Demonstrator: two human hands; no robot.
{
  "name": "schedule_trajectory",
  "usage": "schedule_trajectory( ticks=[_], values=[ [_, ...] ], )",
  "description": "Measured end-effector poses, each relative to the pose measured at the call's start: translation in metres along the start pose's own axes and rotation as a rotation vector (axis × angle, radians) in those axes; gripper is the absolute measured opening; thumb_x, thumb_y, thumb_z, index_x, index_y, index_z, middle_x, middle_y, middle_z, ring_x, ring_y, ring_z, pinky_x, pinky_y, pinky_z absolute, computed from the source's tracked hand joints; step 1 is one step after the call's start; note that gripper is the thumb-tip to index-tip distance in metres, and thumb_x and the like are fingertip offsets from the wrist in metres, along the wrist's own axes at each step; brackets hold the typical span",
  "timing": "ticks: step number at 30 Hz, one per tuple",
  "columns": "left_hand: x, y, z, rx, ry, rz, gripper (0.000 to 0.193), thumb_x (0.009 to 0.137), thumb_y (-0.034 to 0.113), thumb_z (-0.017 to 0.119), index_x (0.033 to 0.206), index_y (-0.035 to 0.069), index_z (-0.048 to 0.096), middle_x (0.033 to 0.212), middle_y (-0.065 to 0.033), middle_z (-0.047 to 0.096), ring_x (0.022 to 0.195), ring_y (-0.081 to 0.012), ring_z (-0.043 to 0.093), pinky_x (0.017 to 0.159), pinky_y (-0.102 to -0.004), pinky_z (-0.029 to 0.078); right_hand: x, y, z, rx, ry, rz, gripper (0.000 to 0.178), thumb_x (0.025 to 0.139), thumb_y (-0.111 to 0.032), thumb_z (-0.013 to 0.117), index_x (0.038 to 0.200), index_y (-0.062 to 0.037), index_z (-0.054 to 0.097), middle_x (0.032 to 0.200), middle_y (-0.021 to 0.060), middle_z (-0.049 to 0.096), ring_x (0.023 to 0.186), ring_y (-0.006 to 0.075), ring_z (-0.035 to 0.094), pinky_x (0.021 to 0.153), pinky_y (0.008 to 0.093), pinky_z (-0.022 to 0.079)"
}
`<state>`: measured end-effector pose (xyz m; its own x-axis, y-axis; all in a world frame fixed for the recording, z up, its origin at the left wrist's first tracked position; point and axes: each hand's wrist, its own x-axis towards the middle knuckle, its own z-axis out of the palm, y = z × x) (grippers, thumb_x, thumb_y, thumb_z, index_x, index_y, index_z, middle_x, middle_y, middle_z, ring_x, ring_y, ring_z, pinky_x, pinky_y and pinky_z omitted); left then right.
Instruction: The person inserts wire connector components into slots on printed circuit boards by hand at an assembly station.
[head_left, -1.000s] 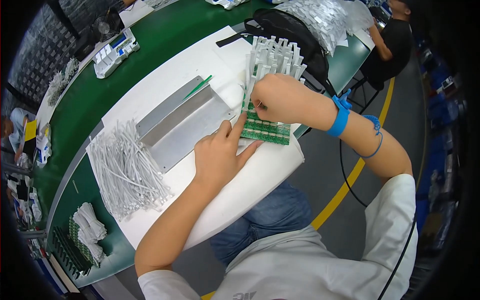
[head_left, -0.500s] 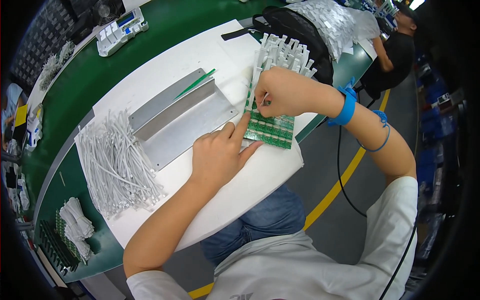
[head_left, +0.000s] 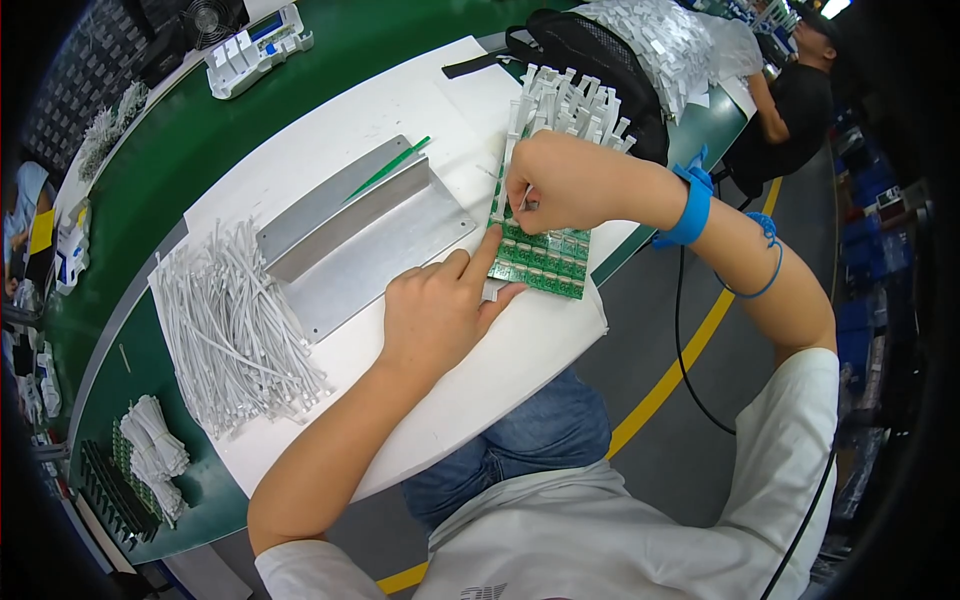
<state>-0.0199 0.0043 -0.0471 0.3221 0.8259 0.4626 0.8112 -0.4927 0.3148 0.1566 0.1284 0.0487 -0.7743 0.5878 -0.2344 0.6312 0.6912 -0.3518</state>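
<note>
1. Hardly anything has moved since the frame half a second ago: both hands keep their places at the green board (head_left: 535, 278), and only the viewpoint has shifted slightly
2. That board lies along the right edge of the white sheet (head_left: 500, 365) on the green counter (head_left: 350, 50), by its near-right corner, with white cables (head_left: 575, 105) standing at its far end and connector rows bare at its near end
3. From here, the left hand (head_left: 432, 305) looks half spread, index fingertip on the board's left edge, thumb by its near-left corner
4. Over the board, the right hand (head_left: 560, 185) is narrow, fingertips drawn together; I cannot tell what they grip
5. I'd judge the step in hand as fitting a cable at one connector; the next move calls for a steady board and a straight push
6. Mid-sheet sits a metal tray (head_left: 390, 262), a green strip (head_left: 388, 169) across its far flange; loose cables (head_left: 245, 330) heap along the sheet's left edge
7. Beyond the far-right edge, a black bag (head_left: 635, 85) hides its contents, beside piled white pieces (head_left: 650, 40)
</note>
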Motion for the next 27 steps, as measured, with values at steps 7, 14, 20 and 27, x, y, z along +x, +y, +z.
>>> schedule_trajectory(
  ticks=[7, 14, 20, 27],
  values=[
    [0.002, -0.001, 0.000, -0.001, -0.004, -0.005, 0.057, 0.084, 0.047, 0.074, 0.126, 0.009, 0.068, 0.064, -0.0027, 0.058, 0.048, -0.0185, 0.060, 0.047, -0.0316, 0.047, 0.004, 0.004, 0.000, -0.013, -0.016, -0.001, 0.017, 0.074, -0.010, 0.072, 0.081, 0.0054, 0.074, 0.075, 0.0183, 0.071, 0.070, 0.0282, 0.072, 0.069, 0.0337, 0.058],
    [0.006, -0.002, 0.005, 0.011, 0.003, 0.004, 0.057, 0.084, 0.047, 0.074, 0.126, 0.009, 0.068, 0.062, -0.0028, 0.057, 0.047, -0.0190, 0.059, 0.047, -0.0319, 0.046, 0.008, 0.002, 0.003, -0.081, 0.010, 0.020, 0.017, 0.072, -0.010, 0.072, 0.078, 0.0049, 0.074, 0.073, 0.0184, 0.070, 0.067, 0.0291, 0.071, 0.065, 0.0351, 0.057],
    [0.005, -0.004, 0.012, -0.006, 0.016, -0.002, 0.057, 0.084, 0.047, 0.074, 0.126, 0.009, 0.068, 0.060, -0.0028, 0.057, 0.046, -0.0194, 0.058, 0.047, -0.0321, 0.046, 0.015, 0.018, 0.004, 0.043, -0.083, 0.036, 0.014, 0.073, -0.010, 0.070, 0.077, 0.0038, 0.073, 0.067, 0.0173, 0.068, 0.060, 0.0314, 0.066, 0.060, 0.0367, 0.054],
    [0.007, -0.001, 0.012, -0.022, 0.012, -0.001, 0.057, 0.084, 0.047, 0.075, 0.126, 0.009, 0.068, 0.059, -0.0026, 0.057, 0.045, -0.0193, 0.057, 0.047, -0.0323, 0.045, 0.012, 0.019, 0.001, -0.006, -0.099, -0.029, 0.014, 0.074, -0.010, 0.068, 0.076, 0.0035, 0.073, 0.065, 0.0172, 0.066, 0.059, 0.0316, 0.065, 0.060, 0.0371, 0.053]
  ],
)
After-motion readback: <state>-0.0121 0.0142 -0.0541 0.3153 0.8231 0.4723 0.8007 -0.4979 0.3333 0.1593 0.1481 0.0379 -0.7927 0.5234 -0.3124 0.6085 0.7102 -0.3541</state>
